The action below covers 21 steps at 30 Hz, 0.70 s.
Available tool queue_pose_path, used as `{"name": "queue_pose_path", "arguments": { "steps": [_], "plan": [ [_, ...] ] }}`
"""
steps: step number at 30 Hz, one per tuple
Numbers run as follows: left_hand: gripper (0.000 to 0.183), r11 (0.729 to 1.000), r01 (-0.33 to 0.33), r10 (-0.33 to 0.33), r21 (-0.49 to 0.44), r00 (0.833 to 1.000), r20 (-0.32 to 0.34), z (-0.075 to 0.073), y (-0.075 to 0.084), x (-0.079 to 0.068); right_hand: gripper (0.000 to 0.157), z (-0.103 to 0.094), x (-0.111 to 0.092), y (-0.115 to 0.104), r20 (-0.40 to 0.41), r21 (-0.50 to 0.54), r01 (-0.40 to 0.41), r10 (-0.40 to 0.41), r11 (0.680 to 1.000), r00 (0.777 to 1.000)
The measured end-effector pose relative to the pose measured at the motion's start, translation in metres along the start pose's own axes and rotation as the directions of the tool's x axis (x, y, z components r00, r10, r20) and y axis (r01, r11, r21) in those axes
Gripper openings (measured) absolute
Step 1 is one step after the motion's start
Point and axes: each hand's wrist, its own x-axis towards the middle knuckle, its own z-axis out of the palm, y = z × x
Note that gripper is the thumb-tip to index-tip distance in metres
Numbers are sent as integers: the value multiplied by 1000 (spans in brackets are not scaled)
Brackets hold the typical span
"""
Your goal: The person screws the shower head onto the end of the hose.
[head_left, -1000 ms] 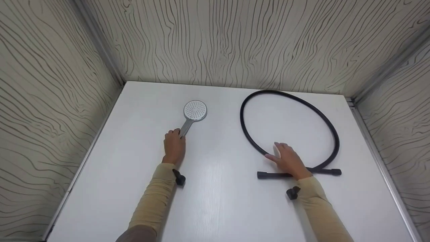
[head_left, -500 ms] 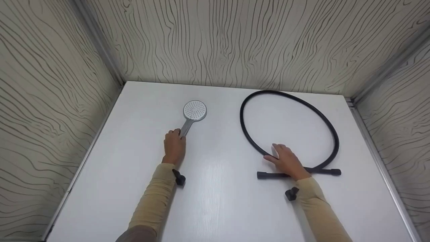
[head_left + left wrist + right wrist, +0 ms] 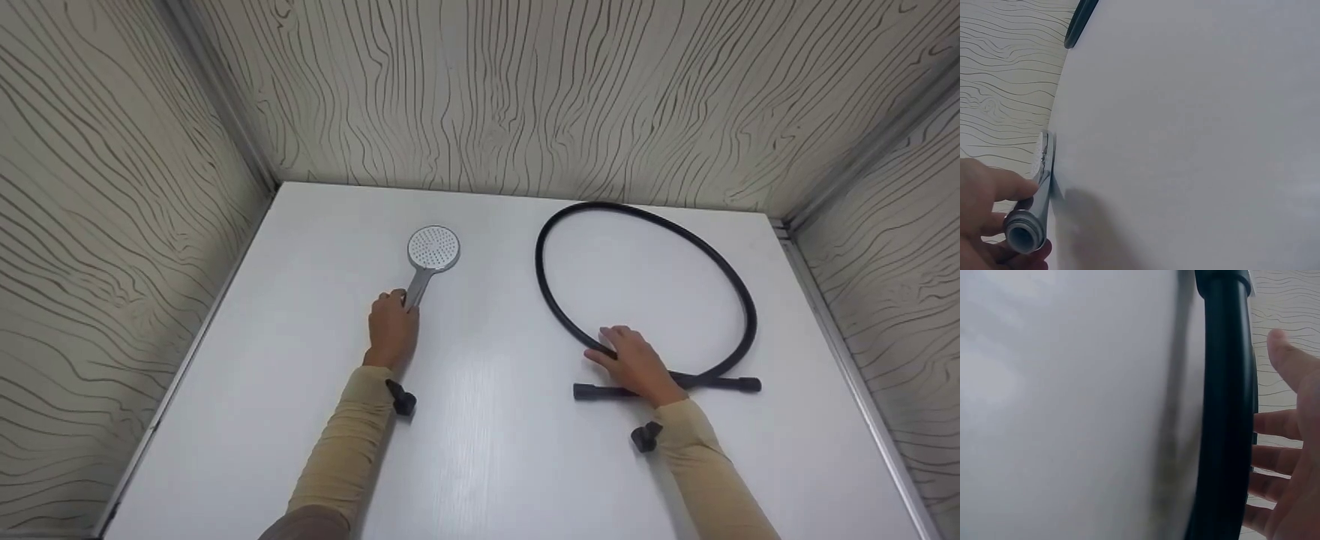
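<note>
**Shower head grasped, hose not yet taken up**

In the head view, the shower head (image 3: 433, 249) is held left of centre on the white surface (image 3: 480, 457), its handle (image 3: 418, 288) grasped in the grip of the left hand (image 3: 394, 328). The black hose (image 3: 539, 259) is laid in a loop to the right, well apart, with its tails crossed. It is reached over by the right hand (image 3: 636, 366), whose grip is released. The work is judged early: one piece grasped, the other not, the two unconnected.

In the left wrist view, the handle's hollow end (image 3: 1023, 236) is left bare.

In the right wrist view, the fingertips are hidden behind the hose; contact cannot be told. No brand, label or writing can be read anywhere.
</note>
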Motion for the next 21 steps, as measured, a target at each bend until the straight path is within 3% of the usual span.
{"name": "queue_pose_path", "arguments": {
  "steps": [13,21],
  "plan": [
    [41,1000,10,-12,28,998,64,-5,3,-1,39,1,3,-6,-24,-30,18,-19,999,1000],
    [41,999,43,-45,15,992,121,-8,1,7,32,2,7,-6,-28,-40,37,-39,999,999]
  ]
}}
